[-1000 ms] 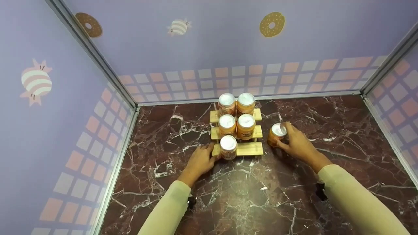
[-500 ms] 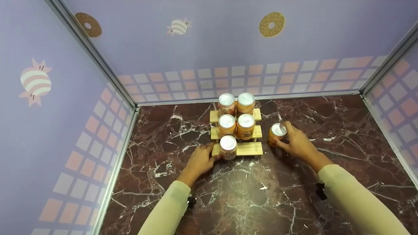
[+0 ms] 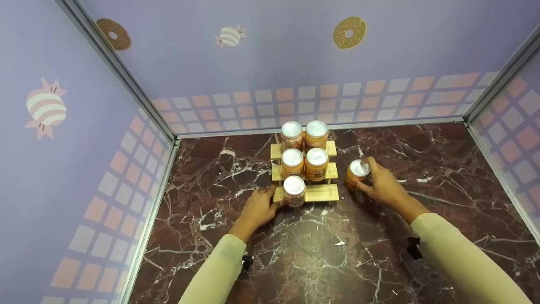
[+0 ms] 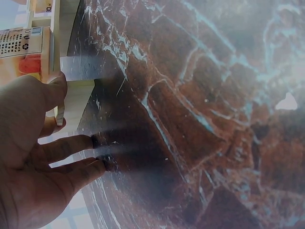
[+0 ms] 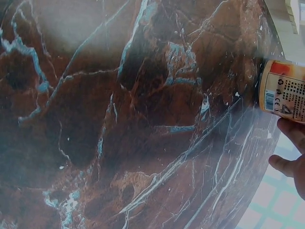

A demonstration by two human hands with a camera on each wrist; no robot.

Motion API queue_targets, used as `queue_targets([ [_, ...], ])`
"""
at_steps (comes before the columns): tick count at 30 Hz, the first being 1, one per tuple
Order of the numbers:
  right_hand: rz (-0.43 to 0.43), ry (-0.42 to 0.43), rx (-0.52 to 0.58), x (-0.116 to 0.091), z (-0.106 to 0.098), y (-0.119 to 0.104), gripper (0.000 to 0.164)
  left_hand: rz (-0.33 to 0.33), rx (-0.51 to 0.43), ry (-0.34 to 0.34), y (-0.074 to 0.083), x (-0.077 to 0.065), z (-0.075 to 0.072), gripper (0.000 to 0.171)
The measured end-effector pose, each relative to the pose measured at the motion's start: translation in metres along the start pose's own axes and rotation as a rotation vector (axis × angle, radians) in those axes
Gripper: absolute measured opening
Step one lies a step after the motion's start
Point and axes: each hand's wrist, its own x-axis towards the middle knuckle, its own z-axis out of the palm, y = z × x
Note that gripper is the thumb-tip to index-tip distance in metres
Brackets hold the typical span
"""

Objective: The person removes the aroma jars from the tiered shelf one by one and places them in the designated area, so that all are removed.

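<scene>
A three-step wooden rack [image 3: 322, 193] stands on the marbled table. My left hand [image 3: 258, 207] pinches the left end of its lowest step; in the left wrist view the thumb [image 4: 56, 90] lies on the step's edge and the other fingers spread below. Right of the rack, my right hand [image 3: 386, 188] grips an orange-labelled can [image 3: 358, 169] with a silvery top, standing upright beside the lowest steps. In the right wrist view this can's printed label [image 5: 286, 93] shows at the right edge. One can [image 3: 294, 192] sits on the left of the lowest step, close to my left fingers.
Two cans [image 3: 317, 164] stand side by side on the middle step, and two more [image 3: 316, 134] on the top step. Behind the rack rises a lilac wall [image 3: 278, 55] with printed sweets and checks. Another wall [image 3: 55, 169] borders the table on the left.
</scene>
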Motion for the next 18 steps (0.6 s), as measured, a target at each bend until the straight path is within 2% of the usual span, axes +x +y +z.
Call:
queue_targets([
  [6, 0.014, -0.014, -0.006, -0.001, -0.004, -0.001, 0.063, 0.010, 0.032, 0.011, -0.013, 0.006, 0.017, 0.073],
  [8, 0.021, -0.015, -0.013, -0.001, -0.005, -0.003, 0.064, 0.018, 0.040, 0.028, -0.009, 0.003, 0.011, 0.071],
  [11, 0.016, 0.000, -0.039, -0.001, -0.006, -0.006, 0.068, 0.007, 0.022, 0.006, 0.014, -0.006, -0.016, 0.068],
  [12, 0.009, 0.010, -0.049, -0.001, -0.006, -0.007, 0.069, -0.003, 0.010, 0.001, 0.015, -0.005, -0.016, 0.068],
  [13, 0.002, 0.023, -0.058, 0.000, -0.006, -0.008, 0.070, -0.003, 0.007, -0.005, 0.022, -0.008, -0.025, 0.067],
  [14, -0.002, 0.036, -0.066, 0.000, -0.006, -0.010, 0.071, 0.004, 0.006, -0.001, 0.024, -0.010, -0.028, 0.068],
  [17, -0.009, 0.089, -0.090, 0.000, -0.007, -0.015, 0.070, 0.034, 0.031, 0.022, 0.011, -0.007, -0.015, 0.072],
  [18, -0.011, 0.106, -0.096, 0.000, -0.007, -0.018, 0.070, 0.035, 0.024, 0.029, 0.003, -0.004, -0.007, 0.074],
])
